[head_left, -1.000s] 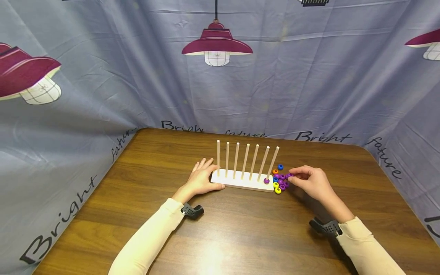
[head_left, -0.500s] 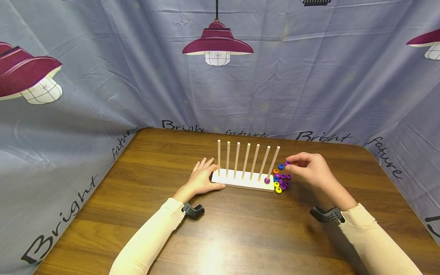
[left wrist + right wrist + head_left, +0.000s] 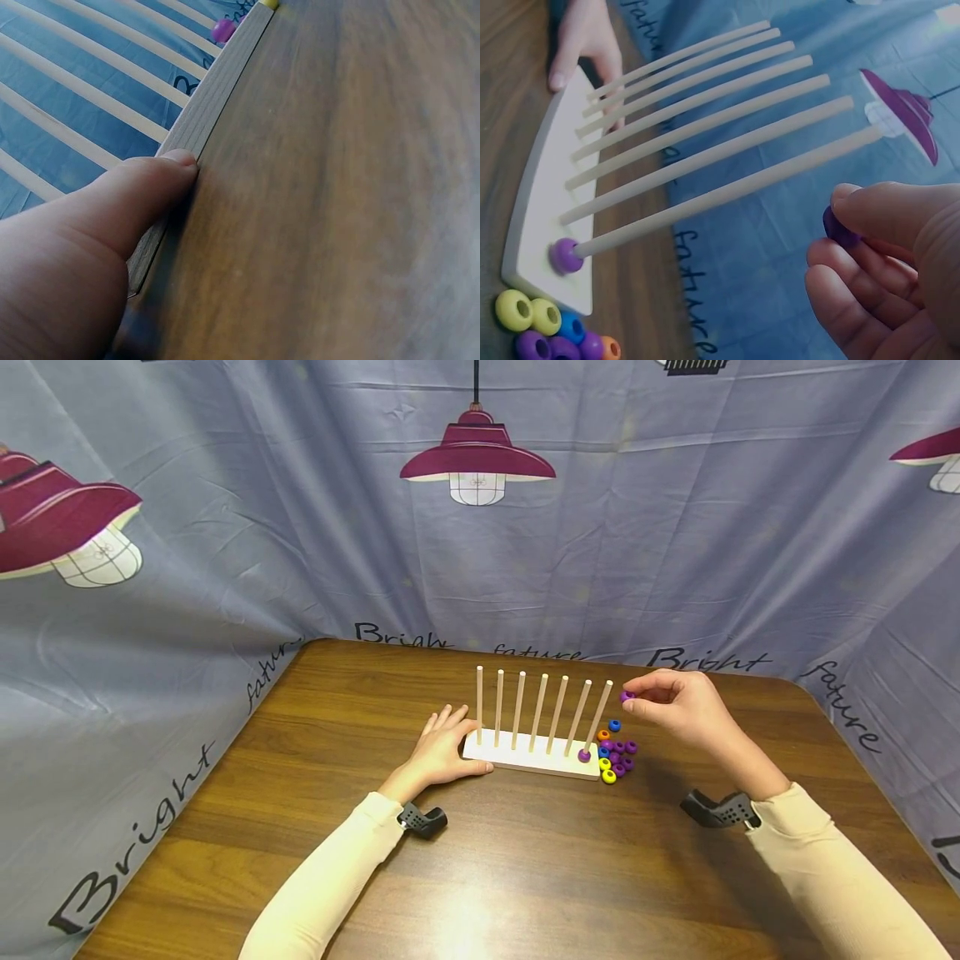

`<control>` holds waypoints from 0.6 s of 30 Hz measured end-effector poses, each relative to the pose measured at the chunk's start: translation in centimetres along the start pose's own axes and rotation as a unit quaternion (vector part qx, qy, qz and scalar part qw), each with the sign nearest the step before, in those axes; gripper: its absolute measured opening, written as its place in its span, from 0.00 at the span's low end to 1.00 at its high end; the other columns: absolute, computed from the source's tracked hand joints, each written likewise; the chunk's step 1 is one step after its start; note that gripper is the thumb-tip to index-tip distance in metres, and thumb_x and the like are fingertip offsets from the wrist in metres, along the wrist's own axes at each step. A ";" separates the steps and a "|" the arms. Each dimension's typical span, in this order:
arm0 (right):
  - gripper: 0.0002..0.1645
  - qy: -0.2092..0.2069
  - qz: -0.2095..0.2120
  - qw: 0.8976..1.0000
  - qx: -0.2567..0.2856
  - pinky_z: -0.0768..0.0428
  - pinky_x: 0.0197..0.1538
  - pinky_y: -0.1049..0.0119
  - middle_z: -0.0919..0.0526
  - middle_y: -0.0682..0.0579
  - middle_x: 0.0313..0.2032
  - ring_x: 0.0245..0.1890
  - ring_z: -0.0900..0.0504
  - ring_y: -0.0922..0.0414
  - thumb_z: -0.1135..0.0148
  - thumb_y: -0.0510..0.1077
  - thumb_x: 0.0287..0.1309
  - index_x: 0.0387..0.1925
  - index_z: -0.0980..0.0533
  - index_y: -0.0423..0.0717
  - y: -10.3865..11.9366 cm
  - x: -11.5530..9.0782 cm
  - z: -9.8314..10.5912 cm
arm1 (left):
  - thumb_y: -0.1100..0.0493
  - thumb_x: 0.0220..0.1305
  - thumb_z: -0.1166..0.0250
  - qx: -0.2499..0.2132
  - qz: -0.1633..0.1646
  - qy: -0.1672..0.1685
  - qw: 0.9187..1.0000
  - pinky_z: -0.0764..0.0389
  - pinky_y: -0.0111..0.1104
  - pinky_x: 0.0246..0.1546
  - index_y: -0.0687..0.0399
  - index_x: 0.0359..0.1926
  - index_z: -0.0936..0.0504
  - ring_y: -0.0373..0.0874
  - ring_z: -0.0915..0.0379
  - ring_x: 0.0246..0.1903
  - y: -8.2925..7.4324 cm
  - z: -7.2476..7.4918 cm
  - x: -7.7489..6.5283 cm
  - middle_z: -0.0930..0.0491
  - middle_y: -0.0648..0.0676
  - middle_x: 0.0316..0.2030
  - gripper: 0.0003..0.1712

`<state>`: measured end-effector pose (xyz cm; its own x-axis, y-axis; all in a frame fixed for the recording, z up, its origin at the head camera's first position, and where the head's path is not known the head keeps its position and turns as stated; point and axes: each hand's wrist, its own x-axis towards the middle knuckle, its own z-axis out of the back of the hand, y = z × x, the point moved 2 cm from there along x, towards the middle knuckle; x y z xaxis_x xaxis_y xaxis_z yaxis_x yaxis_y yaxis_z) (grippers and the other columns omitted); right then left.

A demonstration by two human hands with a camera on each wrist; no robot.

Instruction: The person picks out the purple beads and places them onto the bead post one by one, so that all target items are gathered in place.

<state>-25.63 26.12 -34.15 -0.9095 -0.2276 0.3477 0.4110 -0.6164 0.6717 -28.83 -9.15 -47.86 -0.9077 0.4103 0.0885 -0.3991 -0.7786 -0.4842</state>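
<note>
A white wooden peg board [image 3: 531, 757] with a row of several upright pegs stands mid-table. My left hand [image 3: 438, 750] holds its left end, the thumb [image 3: 161, 176] pressing the front edge and the other fingers behind. At the foot of the rightmost peg sits a purple bead [image 3: 566, 256]. My right hand [image 3: 678, 706] pinches another purple bead [image 3: 841, 228] between thumb and fingertips, raised off the table. In the head view this bead is just right of the rightmost peg's tip, apart from it. The other pegs carry no beads.
Loose purple beads [image 3: 619, 747] lie against the board's right end, together with yellow beads [image 3: 514, 310], blue beads [image 3: 615, 726] and an orange bead [image 3: 610, 348]. Behind the brown wooden table [image 3: 360, 693] hangs a printed grey-blue curtain [image 3: 322, 527].
My right hand has picked a purple bead out of the pile and lifted it up to about the height of the peg tips. My left hand stays on the board.
</note>
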 end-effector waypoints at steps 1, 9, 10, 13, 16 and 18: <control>0.11 0.000 0.000 1.000 0.001 0.18 0.32 0.80 0.09 0.45 0.35 0.30 0.18 0.78 0.26 0.36 0.55 0.42 0.13 0.37 0.2 0.1 0.1 | 0.35 0.52 0.26 0.000 -0.001 0.000 1.000 0.56 0.57 0.80 0.47 0.66 0.23 0.64 0.55 0.80 0.0 0.0 0.0 0.40 0.62 0.77 0.43; 0.12 0.002 0.000 1.000 0.020 0.18 0.33 0.81 0.09 0.60 0.33 0.31 0.17 0.79 0.27 0.37 0.57 0.43 0.13 0.37 1.1 0.8 0.6 | 0.35 0.52 0.26 0.001 -0.005 -0.006 1.000 0.55 0.58 0.80 0.48 0.66 0.23 0.65 0.54 0.79 0.1 0.0 0.0 0.39 0.63 0.77 0.43; 0.12 0.003 0.000 1.000 0.023 0.18 0.33 0.81 0.10 0.63 0.33 0.31 0.16 0.79 0.27 0.37 0.57 0.43 0.14 0.36 1.2 0.9 0.7 | 0.35 0.52 0.26 0.001 -0.005 -0.006 1.000 0.55 0.58 0.80 0.48 0.66 0.23 0.65 0.54 0.79 0.0 0.0 0.0 0.39 0.63 0.77 0.43; 0.13 0.002 0.005 1.000 0.031 0.18 0.34 0.82 0.14 0.74 0.32 0.31 0.17 0.79 0.27 0.35 0.56 0.43 0.14 0.34 1.6 1.1 0.8 | 0.35 0.52 0.26 0.001 -0.004 -0.006 1.000 0.55 0.58 0.80 0.48 0.66 0.23 0.65 0.54 0.79 0.0 0.0 0.0 0.39 0.63 0.77 0.43; 0.13 0.001 0.007 0.999 0.035 0.19 0.34 0.82 0.17 0.80 0.31 0.32 0.17 0.80 0.27 0.35 0.56 0.43 0.15 0.33 1.9 1.3 0.9 | 0.35 0.52 0.26 0.002 -0.003 -0.004 1.000 0.56 0.57 0.80 0.47 0.66 0.23 0.65 0.54 0.79 -0.1 0.1 0.0 0.39 0.63 0.77 0.43; 0.13 0.002 0.008 0.999 0.035 0.19 0.34 0.82 0.16 0.79 0.32 0.32 0.17 0.80 0.27 0.35 0.56 0.43 0.15 0.33 2.2 1.5 1.0 | 0.35 0.52 0.26 0.003 -0.003 -0.005 1.000 0.56 0.57 0.80 0.47 0.66 0.23 0.65 0.54 0.79 -0.1 0.1 0.0 0.39 0.63 0.77 0.43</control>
<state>-26.04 25.20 -31.53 -0.9026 -0.2410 0.3567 0.4295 -0.5584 0.7097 -28.83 -9.12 -47.75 -0.9061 0.4111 0.0998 -0.4059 -0.7784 -0.4789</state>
